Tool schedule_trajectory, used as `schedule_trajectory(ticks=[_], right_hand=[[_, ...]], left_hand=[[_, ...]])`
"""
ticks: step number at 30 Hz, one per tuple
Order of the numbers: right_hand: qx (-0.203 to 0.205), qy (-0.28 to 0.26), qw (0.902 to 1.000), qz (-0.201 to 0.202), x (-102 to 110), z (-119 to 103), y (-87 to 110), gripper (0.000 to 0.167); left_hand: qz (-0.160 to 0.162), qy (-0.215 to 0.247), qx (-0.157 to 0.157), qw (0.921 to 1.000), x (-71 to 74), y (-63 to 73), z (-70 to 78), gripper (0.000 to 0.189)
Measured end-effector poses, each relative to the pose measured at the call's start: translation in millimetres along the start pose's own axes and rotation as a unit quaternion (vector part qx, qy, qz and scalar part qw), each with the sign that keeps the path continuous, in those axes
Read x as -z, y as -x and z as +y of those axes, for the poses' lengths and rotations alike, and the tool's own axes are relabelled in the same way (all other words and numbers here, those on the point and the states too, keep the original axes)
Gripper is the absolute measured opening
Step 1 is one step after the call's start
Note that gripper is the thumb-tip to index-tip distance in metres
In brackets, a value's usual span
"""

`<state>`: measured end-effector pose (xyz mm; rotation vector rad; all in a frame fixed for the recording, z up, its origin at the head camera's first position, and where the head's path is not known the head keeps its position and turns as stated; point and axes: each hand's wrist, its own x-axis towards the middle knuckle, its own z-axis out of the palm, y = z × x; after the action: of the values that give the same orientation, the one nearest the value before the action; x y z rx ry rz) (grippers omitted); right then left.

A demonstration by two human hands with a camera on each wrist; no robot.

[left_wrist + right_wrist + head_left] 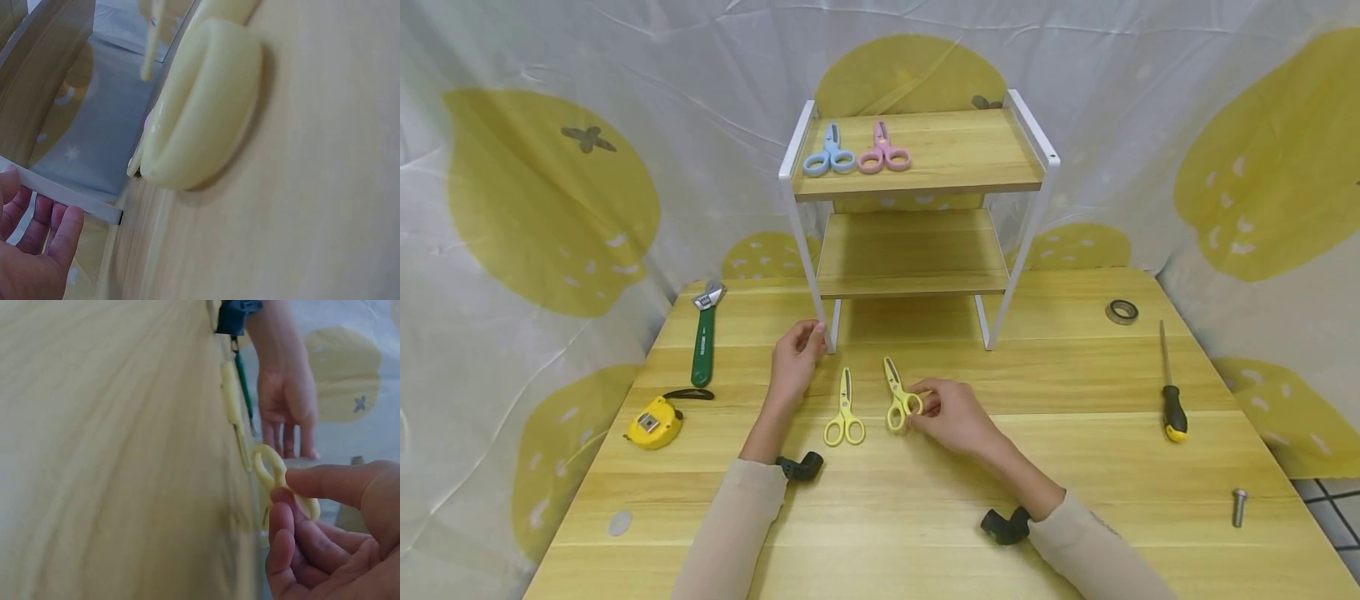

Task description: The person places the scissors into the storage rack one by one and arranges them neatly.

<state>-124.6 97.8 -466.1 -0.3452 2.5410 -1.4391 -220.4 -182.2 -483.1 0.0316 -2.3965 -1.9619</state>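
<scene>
My left hand (793, 363) holds the lower part of the white front left leg (75, 195) of a small two-tier shelf, thumb on one side and fingers on the other. My right hand (958, 414) pinches a pair of yellow scissors (897, 390) by a finger loop (265, 464), blades pointing toward the shelf, slightly tilted off the table. Between the hands, a second pair of yellow scissors (846, 406) lies on the table. Blue scissors (832, 152) and pink scissors (883, 151) lie side by side on the left of the upper board (966, 150).
At left lie an adjustable wrench (703, 346), a yellow tape measure (656, 423) and a grey disc (620, 523). To the right are a tape roll (1122, 312), a screwdriver (1172, 408) and a bolt (1238, 508). A lemon-print curtain (715, 100) hangs behind the shelf.
</scene>
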Motion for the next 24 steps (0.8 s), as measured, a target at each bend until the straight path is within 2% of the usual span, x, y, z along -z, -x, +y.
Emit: schedule_trajectory(ticks=[5,10,19,24], right_hand=[[0.038,-0.007,0.9993,-0.003,20.2,-13.1,12.3,0.041],[0.058,-0.023,0.9980,-0.002,48.1,-38.0,26.1,0.044],[0.106,-0.068,0.9915,0.031,99.1,-97.1,49.7,0.042],[0.140,-0.067,0.9851,0.073,130.4,-126.6,48.0,0.042]], left_hand=[[0.001,-0.001,0.003,1.0000,-0.1,-0.3,-1.1,0.051],[0.002,-0.005,0.002,1.0000,0.3,-1.1,-1.8,0.051],[0.000,-0.018,-0.002,0.9998,0.3,0.0,-1.1,0.055],[0.004,-0.018,-0.001,0.9998,-0.3,0.9,-0.3,0.052]])
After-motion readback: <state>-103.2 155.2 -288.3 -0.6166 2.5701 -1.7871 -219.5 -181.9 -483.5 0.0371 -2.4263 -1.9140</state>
